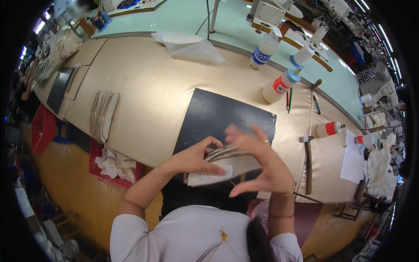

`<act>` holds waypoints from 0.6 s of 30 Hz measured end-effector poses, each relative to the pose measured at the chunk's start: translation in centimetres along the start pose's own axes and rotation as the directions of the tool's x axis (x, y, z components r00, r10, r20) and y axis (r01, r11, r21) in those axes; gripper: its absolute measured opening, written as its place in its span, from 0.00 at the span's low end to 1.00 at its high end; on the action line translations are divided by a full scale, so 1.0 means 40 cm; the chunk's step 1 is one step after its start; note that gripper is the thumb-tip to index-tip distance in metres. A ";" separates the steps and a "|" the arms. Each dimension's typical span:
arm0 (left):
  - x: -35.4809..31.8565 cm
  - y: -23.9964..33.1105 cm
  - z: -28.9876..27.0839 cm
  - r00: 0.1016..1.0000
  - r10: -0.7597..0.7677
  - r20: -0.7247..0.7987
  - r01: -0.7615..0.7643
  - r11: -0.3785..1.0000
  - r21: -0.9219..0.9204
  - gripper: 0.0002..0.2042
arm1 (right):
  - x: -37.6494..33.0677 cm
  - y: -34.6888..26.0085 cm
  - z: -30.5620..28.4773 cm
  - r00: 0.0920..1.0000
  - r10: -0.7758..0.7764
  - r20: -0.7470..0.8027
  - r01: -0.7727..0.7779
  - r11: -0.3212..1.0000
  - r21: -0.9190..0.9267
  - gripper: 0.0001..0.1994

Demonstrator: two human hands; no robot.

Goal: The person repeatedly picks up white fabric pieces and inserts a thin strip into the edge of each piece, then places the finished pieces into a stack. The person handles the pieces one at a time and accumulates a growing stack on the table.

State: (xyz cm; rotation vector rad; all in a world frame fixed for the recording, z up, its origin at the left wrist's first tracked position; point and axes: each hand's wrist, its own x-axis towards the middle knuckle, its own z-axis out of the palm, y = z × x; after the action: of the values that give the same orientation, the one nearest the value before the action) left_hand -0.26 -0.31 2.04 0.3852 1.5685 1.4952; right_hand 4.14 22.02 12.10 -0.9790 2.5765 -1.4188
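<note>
My left hand (196, 159) is closed on a stack of flat, pale pieces (242, 168) with grey-brown edges, its thumb lying on the front face. A small white rounded patch (224, 171) shows on that face. Around the stack's right end is my right hand (262, 153), thumb and fingers spread wide, some fingertips blurred behind the upper edge. Whether those fingertips touch the pieces I cannot tell. Both hands are above the near part of a dark square board (222, 113) on the gold-coloured table cover (144, 74).
A bundle of similar pieces (104, 115) lies to the left. A red basket (97, 168) with pale scraps stands below the table edge. On the right are a hammer (308, 161), a red-labelled bottle (279, 86), pencils (290, 99) and a white sheet (352, 159). Clear plastic (190, 46) lies at the back.
</note>
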 end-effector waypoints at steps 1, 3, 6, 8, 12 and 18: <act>0.006 -0.015 -0.002 0.999 0.017 -0.051 -0.013 0.997 0.081 0.33 | 0.022 -0.035 0.002 0.983 -0.096 0.159 0.105 0.993 -0.051 0.37; 0.013 -0.024 -0.003 0.996 -0.030 -0.088 -0.010 0.908 -0.418 0.33 | 0.024 -0.049 0.037 0.929 -0.244 0.280 0.223 0.969 0.104 0.25; 0.004 -0.036 0.001 0.985 0.015 -0.172 -0.143 0.626 -0.767 0.39 | -0.014 -0.003 0.029 0.919 -0.392 0.047 0.343 0.853 0.393 0.27; -0.001 -0.057 0.003 0.958 0.141 -0.250 -0.287 0.521 -0.804 0.39 | -0.044 0.073 0.034 0.853 -0.385 -0.353 0.522 0.601 0.606 0.27; 0.008 -0.027 0.017 0.918 0.292 -0.268 -0.374 0.412 -0.831 0.37 | -0.115 0.132 0.047 0.763 0.280 -0.582 0.643 -0.243 0.726 0.32; 0.019 -0.006 0.022 0.917 0.354 -0.184 -0.369 0.577 -0.728 0.42 | -0.035 0.193 0.093 0.692 0.588 -0.419 0.492 0.039 0.869 0.48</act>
State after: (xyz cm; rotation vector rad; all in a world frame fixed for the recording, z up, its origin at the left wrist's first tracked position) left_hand 0.09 0.77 1.67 0.1976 0.7472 2.3275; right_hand 2.57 22.94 3.60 0.1133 0.6852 -3.2181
